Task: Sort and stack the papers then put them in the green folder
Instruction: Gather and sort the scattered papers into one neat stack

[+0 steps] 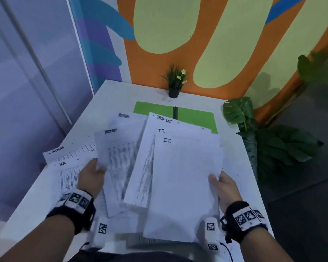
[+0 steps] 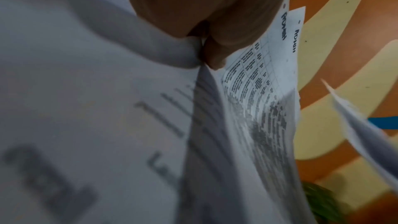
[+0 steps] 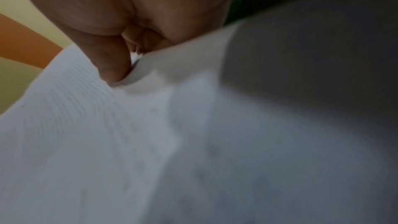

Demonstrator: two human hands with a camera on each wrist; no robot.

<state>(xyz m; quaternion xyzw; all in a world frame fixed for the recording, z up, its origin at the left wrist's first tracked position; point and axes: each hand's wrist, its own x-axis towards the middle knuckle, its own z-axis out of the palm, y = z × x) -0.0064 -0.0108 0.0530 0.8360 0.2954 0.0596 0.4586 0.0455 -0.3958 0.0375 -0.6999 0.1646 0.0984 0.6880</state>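
Observation:
My left hand (image 1: 95, 170) pinches the left edge of two printed sheets headed ADMIN (image 1: 117, 157), lifted off the table; the left wrist view shows the pinch on the ADMIN sheets (image 2: 258, 77). My right hand (image 1: 219, 181) pinches the right edge of a sheaf of I.T. papers (image 1: 182, 178), raised over the table's middle; the right wrist view shows thumb and fingers closed on the I.T. papers (image 3: 129, 125). Behind them lies the green folder (image 1: 193, 116), partly covered by a TASK LIST sheet (image 1: 165, 120). One more ADMIN sheet (image 1: 72, 151) and an HR sheet (image 1: 68, 174) lie at the left.
The white table (image 1: 112, 93) stands against an orange and yellow wall. A small potted plant (image 1: 175, 83) sits at the back edge behind the folder. Large leafy plants (image 1: 269, 142) stand beside the table's right edge. A glass partition is on the left.

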